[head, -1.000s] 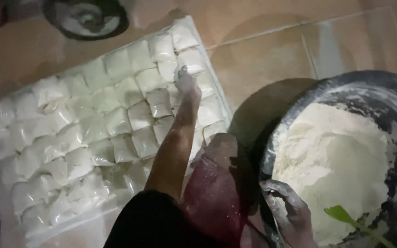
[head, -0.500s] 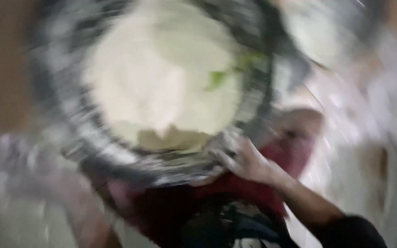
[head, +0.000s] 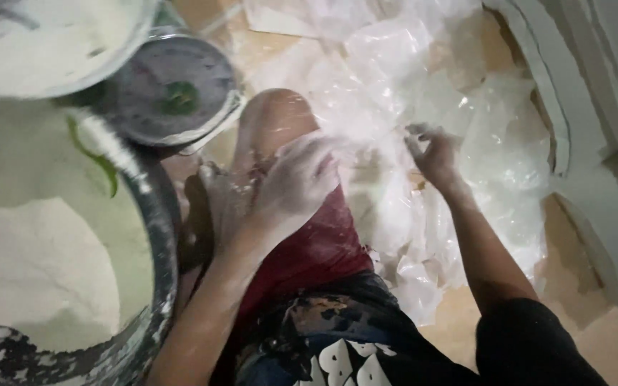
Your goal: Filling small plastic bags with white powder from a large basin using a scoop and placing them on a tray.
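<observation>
Your view has swung from the flour basin (head: 51, 271) to the bags (head: 423, 93); both hands, left (head: 298, 182) and right (head: 430, 150), pinch one bag (head: 373, 146) — separate a single layer.

A raised knee (head: 277, 125) sits centre. Left of the knee, a large flour basin (head: 155, 236) and a round scale (head: 173, 89) crowd the floor. Right of the knee, loose plastic bags (head: 466, 107) cover it. Bare floor (head: 609, 343) shows far right of the knee.

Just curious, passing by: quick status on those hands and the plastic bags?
Left hand floury, at the clear plastic bags over the knee. Right hand pinching a bag's edge. Big flour basin beside, nothing blocking.
</observation>
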